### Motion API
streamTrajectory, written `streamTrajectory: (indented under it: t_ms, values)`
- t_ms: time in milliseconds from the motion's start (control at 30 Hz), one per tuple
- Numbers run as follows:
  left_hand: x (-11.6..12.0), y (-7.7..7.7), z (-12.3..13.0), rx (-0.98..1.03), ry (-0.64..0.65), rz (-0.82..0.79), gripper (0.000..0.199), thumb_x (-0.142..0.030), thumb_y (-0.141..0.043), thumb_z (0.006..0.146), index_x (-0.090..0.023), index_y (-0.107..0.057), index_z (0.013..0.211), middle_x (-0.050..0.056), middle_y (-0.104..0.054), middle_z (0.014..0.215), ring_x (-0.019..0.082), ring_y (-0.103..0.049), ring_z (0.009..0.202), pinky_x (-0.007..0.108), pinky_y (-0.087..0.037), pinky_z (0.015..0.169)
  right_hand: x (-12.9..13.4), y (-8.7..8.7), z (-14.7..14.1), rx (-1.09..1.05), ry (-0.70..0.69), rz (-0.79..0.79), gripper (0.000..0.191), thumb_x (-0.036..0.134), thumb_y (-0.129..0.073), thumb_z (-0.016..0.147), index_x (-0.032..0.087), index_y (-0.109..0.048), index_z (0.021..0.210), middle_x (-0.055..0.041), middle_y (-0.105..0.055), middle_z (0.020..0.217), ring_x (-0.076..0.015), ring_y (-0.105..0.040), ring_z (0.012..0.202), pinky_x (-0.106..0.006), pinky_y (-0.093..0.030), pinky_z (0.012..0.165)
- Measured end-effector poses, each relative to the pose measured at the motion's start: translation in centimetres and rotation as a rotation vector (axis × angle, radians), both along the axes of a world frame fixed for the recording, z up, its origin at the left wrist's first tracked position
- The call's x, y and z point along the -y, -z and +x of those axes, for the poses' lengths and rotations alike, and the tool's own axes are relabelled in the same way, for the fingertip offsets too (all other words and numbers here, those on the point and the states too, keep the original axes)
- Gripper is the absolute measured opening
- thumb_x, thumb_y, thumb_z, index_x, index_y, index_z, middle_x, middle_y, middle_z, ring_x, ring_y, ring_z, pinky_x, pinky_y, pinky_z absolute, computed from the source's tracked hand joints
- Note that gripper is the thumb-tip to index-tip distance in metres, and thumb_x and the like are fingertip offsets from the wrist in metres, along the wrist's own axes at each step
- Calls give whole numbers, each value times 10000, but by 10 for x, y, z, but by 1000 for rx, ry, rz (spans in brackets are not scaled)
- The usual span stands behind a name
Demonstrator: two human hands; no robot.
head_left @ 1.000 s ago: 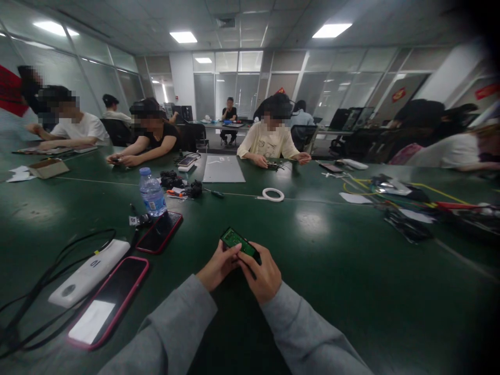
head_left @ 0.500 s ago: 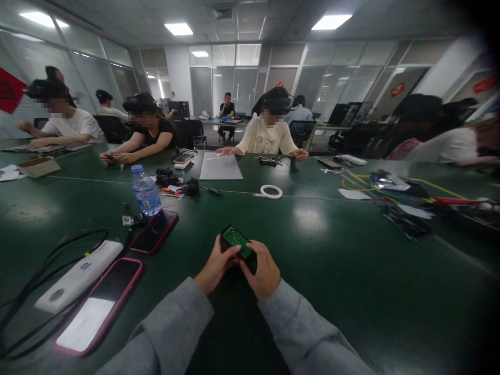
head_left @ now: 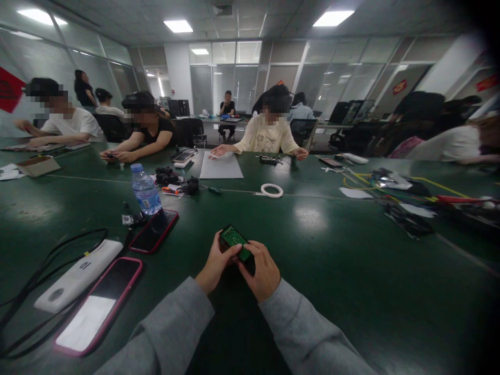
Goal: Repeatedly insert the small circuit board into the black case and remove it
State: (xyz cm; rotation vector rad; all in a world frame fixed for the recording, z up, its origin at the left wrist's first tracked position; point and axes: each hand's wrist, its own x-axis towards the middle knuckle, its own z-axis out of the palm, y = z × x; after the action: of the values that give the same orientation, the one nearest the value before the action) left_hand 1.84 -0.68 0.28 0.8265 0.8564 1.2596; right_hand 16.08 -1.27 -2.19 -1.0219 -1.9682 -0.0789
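Observation:
Between my two hands is a small green circuit board (head_left: 233, 238) set in a black case, tilted above the table. My left hand (head_left: 214, 263) grips its left side, thumb lying on the board's face. On the opposite end, my right hand (head_left: 262, 268) is closed round the lower right corner, with thumb and forefinger at the edge. The fingers beneath the case are hidden. Left of my hands lie a red-edged phone (head_left: 154, 232), a pink-cased phone (head_left: 99, 307) and a white power bank (head_left: 80, 275) with black cables.
A water bottle (head_left: 145, 190) stands behind the red-edged phone. Farther off on the green table (head_left: 351, 291) are a roll of white tape (head_left: 271, 190), a screwdriver (head_left: 211, 189), black cable bundles (head_left: 167, 177) and a white sheet (head_left: 221, 165). Several people sit around; tangled wires (head_left: 406, 192) lie right.
My hands and the board stay nearly in place. Across the table, the hand of the person in the cream top has shifted left over the white sheet. A standing person at the back left shows more fully.

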Motion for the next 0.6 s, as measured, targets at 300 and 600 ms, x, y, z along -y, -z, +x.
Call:
streamTrajectory:
  t_ms: [300,600]
  values:
    - [-2,4,1,-41,-60,34,585,-302,-700,671,-247,-416,1179,80,-569,1073,200,-591,898,272,-489,664,2,-1,0,2,17,-55,405,187,-536,786,179,-455,1183,-108,-479,1139,-224,-497,1050,-359,-483,871]
    - [-2,3,1,-17,-15,26,588,-339,-685,698,-233,-414,1210,106,-559,1119,208,-584,942,293,-489,718,0,1,0,-122,19,-78,369,185,-541,777,170,-487,1142,-110,-497,1120,-219,-511,1034,-375,-478,875]
